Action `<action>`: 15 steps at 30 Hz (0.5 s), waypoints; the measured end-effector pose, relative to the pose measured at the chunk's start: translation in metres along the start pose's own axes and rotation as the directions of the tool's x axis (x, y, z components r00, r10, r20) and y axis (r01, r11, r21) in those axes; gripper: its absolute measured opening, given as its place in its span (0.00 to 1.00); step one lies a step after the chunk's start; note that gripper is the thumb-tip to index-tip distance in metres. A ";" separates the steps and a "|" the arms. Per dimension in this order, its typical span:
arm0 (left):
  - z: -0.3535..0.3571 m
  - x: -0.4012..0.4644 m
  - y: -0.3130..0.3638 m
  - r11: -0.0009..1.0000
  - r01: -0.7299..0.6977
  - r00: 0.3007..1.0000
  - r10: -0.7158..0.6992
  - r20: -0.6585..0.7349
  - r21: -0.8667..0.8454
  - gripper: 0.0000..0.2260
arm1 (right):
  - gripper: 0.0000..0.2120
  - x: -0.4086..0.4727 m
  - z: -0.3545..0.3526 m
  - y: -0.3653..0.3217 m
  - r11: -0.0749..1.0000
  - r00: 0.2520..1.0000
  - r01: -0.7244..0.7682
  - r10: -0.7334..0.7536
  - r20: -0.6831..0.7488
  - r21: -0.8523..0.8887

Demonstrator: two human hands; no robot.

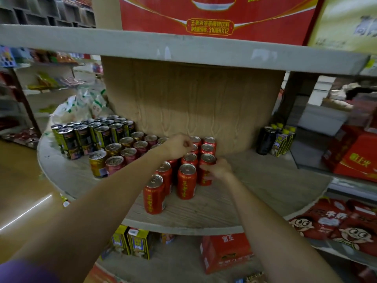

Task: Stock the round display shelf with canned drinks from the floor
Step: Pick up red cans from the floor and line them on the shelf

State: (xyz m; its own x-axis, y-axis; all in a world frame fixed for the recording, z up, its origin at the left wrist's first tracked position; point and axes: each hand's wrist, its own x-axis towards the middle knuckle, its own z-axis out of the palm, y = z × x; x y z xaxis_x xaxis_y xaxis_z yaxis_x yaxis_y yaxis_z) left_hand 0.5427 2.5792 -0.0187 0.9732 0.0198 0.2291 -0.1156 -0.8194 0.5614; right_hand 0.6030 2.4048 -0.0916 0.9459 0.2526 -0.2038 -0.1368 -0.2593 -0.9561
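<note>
Several red drink cans [186, 181] stand in rows on the round wooden shelf [265, 186], running from its front edge back to the wood-grain centre column [193, 103]. My right hand [217, 169] grips a red can [206, 172] on the right side of the cluster, standing on the shelf. My left hand [179, 146] hovers over the back rows with fingers curled; whether it holds a can is hidden. The nearest red can [154, 194] stands alone at the front left.
Gold-topped and dark yellow-labelled cans [91, 135] fill the shelf's left part. Dark bottles and cartons [275, 140] stand at the right by the column. A grey upper shelf [183, 48] hangs overhead with a red carton. Red boxes [226, 252] and yellow cartons sit on the tier below.
</note>
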 end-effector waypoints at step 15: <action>0.133 0.024 0.117 0.960 -0.268 0.915 0.280 0.291 -0.081 0.05 | 0.09 -0.030 -0.143 0.073 0.941 0.943 -0.060 -0.056 -0.327 -0.333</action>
State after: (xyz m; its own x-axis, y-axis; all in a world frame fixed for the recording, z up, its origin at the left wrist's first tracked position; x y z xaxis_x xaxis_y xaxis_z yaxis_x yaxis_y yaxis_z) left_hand 0.5791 2.4075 -0.0528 0.9156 -0.3786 0.1353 -0.3882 -0.7454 0.5419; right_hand 0.6068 2.2445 -0.1254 0.9962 -0.0525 -0.0696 -0.0871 -0.5696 -0.8173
